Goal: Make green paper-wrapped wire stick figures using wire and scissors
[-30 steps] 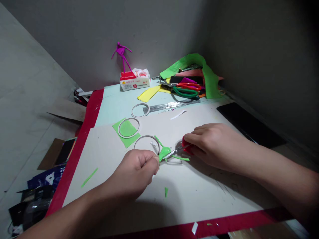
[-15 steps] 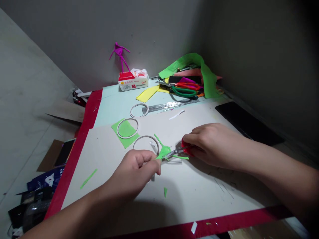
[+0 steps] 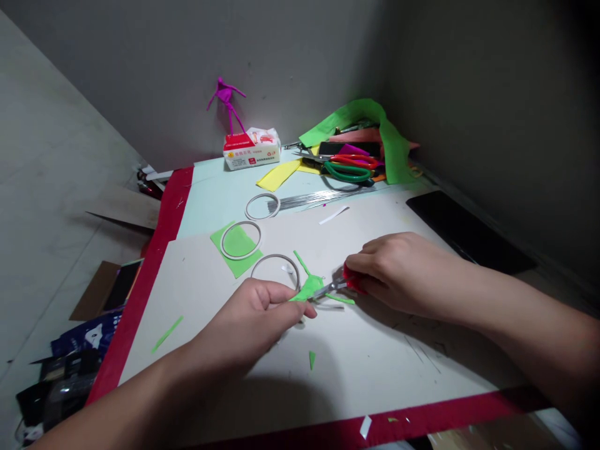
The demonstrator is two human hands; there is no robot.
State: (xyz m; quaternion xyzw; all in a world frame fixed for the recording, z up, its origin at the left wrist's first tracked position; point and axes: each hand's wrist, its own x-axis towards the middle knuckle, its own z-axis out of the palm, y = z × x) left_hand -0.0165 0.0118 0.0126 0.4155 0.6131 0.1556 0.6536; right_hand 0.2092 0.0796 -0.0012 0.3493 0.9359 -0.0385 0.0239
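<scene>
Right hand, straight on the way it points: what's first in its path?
Likely the green paper cutout pinched by the left hand, just past the tips of the scissors in the right hand. Depth is hard to judge from this view.

you're pinching a green paper scrap (image 3: 307,289) with your left hand (image 3: 248,319), your right hand (image 3: 403,274) holding small red-handled scissors (image 3: 334,287) against it.
</scene>
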